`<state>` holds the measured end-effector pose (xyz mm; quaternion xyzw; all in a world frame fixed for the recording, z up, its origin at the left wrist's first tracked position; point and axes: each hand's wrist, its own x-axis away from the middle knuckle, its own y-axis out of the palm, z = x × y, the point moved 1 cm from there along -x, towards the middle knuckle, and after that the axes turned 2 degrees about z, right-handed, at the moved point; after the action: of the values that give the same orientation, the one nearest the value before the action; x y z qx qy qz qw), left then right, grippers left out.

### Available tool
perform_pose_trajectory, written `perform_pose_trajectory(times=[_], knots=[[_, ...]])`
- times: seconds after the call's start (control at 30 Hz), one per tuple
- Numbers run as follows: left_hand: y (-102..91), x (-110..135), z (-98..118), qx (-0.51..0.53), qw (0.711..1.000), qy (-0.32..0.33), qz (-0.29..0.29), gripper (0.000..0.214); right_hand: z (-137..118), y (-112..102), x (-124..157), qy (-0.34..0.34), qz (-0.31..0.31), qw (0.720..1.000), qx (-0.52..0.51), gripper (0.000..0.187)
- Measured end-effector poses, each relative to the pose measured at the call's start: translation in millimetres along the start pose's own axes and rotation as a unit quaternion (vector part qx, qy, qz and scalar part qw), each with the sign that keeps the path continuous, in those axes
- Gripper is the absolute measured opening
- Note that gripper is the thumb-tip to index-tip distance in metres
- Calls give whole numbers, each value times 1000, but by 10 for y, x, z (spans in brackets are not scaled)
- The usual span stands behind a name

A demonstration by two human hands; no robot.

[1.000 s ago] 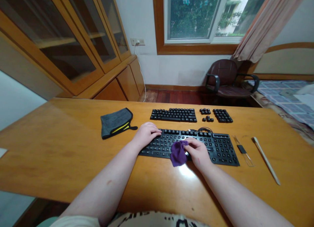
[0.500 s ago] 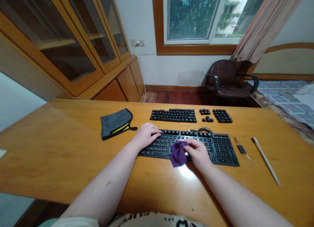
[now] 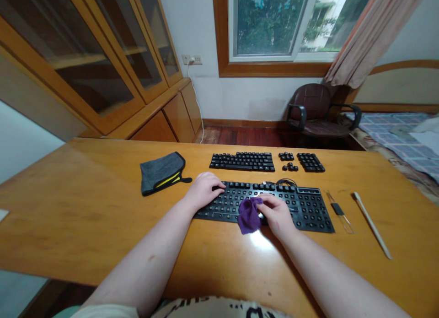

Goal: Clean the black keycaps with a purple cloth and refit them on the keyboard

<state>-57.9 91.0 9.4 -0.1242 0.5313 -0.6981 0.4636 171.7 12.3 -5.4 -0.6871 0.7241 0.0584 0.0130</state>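
A black keyboard [image 3: 310, 212] lies flat on the desk, with most of its keycaps off and a top row of caps still on. My left hand [image 3: 205, 190] grips its upper left corner, thumb on the near side and fingers along the far edge. Between the fingers and thumb of my right hand [image 3: 277, 215] is a small purple cloth [image 3: 249, 216], which hangs over the middle of the keyboard and past its front edge. The fingertips of that hand are partly hidden by the cloth.
Removed keycaps stand in groups behind the keyboard: a main block [image 3: 242, 161], small clusters [image 3: 290, 167] and a number pad set [image 3: 310, 162]. A grey towel [image 3: 161, 171] lies left. A keycap puller [image 3: 338, 209] and a white-handled brush [image 3: 372, 225] lie right on the wooden desk [image 3: 85, 208].
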Motion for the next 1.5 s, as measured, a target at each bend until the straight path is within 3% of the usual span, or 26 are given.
perform_pose_trajectory(times=[0.7,1.0,1.5], knots=[[-24,-12,19,-35,998,4,-45,18,32,-9,0,8,-1,1000,-9,5],[-13,-2,18,-43,998,5,-36,19,29,-15,-5,2,-3,1000,-2,3],[-76,9,105,-74,995,63,-11,16,12,-9,-5,-1,1,1000,15,4]])
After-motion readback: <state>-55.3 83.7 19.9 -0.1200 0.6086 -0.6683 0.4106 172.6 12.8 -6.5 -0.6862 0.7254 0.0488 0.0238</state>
